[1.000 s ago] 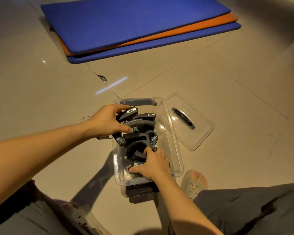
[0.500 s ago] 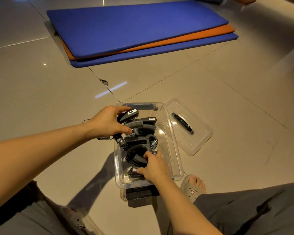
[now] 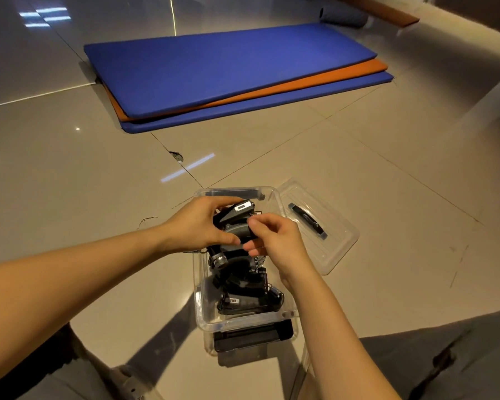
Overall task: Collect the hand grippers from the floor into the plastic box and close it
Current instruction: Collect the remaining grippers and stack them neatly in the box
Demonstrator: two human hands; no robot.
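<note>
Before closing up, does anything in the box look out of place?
The top black hand gripper, held by the left hand and right hand, sits above the clear plastic box's rim; the clear lid may not shut.

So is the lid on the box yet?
No, the clear plastic lid lies beside the open clear plastic box.

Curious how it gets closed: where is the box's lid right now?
In the head view the clear lid lies on the floor just right of the plastic box, handle up, beyond the right hand.

Black hand grippers (image 3: 243,287), clear plastic box (image 3: 274,197)
</note>
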